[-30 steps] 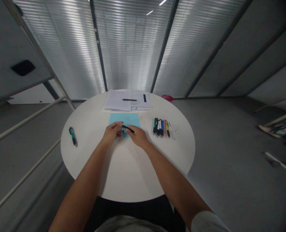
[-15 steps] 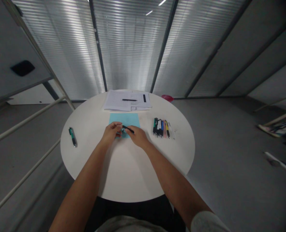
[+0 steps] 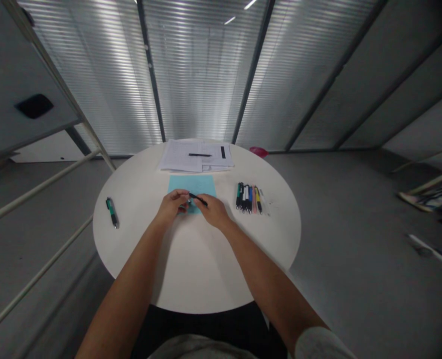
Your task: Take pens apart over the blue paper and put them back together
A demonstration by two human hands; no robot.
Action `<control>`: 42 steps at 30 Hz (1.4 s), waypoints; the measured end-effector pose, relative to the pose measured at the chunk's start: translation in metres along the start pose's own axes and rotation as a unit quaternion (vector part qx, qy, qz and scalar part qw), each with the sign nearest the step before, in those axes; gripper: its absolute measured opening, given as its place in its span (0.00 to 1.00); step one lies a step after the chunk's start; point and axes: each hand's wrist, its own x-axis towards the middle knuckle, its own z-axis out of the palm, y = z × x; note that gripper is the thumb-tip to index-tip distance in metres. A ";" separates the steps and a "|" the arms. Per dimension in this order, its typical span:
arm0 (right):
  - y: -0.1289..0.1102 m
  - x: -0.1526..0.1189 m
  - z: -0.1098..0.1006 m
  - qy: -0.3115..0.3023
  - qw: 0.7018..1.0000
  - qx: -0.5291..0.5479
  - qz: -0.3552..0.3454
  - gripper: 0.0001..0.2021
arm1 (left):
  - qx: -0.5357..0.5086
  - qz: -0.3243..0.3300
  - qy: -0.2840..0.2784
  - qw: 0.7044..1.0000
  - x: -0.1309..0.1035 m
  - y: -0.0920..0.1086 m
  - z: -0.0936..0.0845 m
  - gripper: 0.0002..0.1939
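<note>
Right hand: fingers closed on a slim black pen, thumb along the near side of the barrel. Left hand: fingers bent and drawn narrow, thumb and forefinger tips at the pen's far-left end. Cannot tell whether they pinch that end or only touch it; a small item seems to show below these fingertips, too small to identify.

Position: the pen lies between the two hands, slanting from the left fingertips down toward the right palm. It appears raised over a light-blue sheet; the height of the gap is not readable from this view.

Handling (judgement): light and stiff, probably smooth plastic, so liable to twist or slip in a loose pinch and to roll if laid down. Not fragile as a whole, though any thin end or small part would need gentle fingers. Best hold: mid-barrel with the right hand, the left steadying the end.

Outward: the sheet rests on a round white table. Right of the right hand, well apart, a row of pens lies side by side. Beyond the sheet, stacked papers with a dark pen on top. Far left, a green pen lies alone near the table edge.
</note>
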 end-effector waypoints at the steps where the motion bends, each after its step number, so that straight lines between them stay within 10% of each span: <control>1: 0.000 0.000 0.000 0.002 1.000 0.001 0.001 0.16 | 0.000 0.000 -0.001 1.000 0.000 0.000 0.000 0.17; 8: 0.003 0.001 0.001 0.045 0.999 -0.001 0.019 0.14 | 0.117 0.092 0.068 0.986 0.004 -0.004 -0.009 0.10; 13: 0.006 0.003 0.003 0.084 0.996 -0.008 0.034 0.14 | 0.419 0.224 0.118 0.872 0.009 -0.013 -0.017 0.16; 19: 0.008 0.006 0.004 0.099 0.993 -0.028 0.053 0.12 | 0.589 0.184 0.058 0.785 0.013 -0.023 -0.020 0.16; 42: 0.007 0.005 0.004 0.073 0.993 -0.067 0.062 0.07 | 0.611 0.165 0.054 0.772 0.008 -0.020 -0.016 0.13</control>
